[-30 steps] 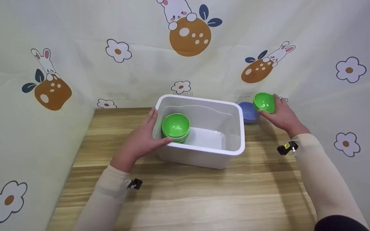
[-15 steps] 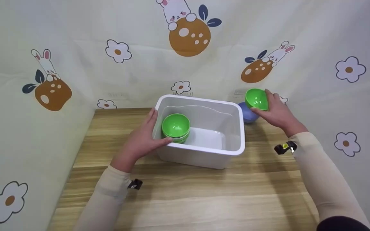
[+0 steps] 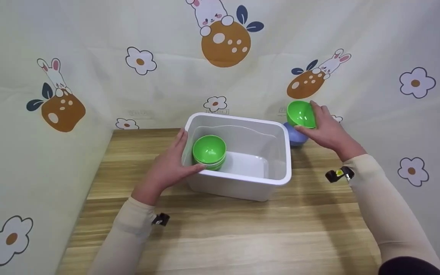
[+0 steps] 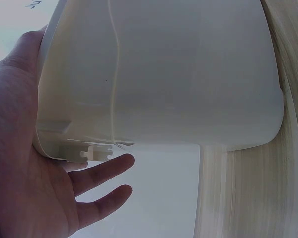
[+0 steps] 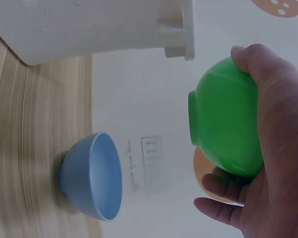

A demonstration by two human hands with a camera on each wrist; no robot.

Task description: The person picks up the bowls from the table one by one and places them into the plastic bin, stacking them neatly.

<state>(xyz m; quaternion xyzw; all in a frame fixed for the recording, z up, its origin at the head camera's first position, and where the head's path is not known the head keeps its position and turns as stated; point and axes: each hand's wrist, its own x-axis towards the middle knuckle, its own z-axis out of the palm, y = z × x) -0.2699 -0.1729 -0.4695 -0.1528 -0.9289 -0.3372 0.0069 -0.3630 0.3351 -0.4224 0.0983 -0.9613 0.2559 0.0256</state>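
Note:
My right hand (image 3: 330,131) grips a green bowl (image 3: 300,114) by its side, thumb at one edge and fingers at the other. In the right wrist view the green bowl (image 5: 226,116) is held well above the wooden surface, its foot facing down toward it. A blue bowl (image 5: 92,176) stands upright below, beside the white bin; from the head, the green one partly covers it. My left hand (image 3: 166,164) grasps the near left corner of the white bin (image 3: 243,177), with its thumb over the front rim. Inside the bin, at the left, sit stacked bowls with a green bowl (image 3: 209,149) on top.
The bin stands on a wooden tabletop (image 3: 224,233) near the back. Pale cloth walls (image 3: 166,91) printed with rabbits, oranges and flowers close in the back and both sides. The blue bowl is close against the bin's right side.
My right hand has raised the green bowl and carried it a little to the left, so it overlaps more of the blue bowl. My left hand and the bin have stayed put.

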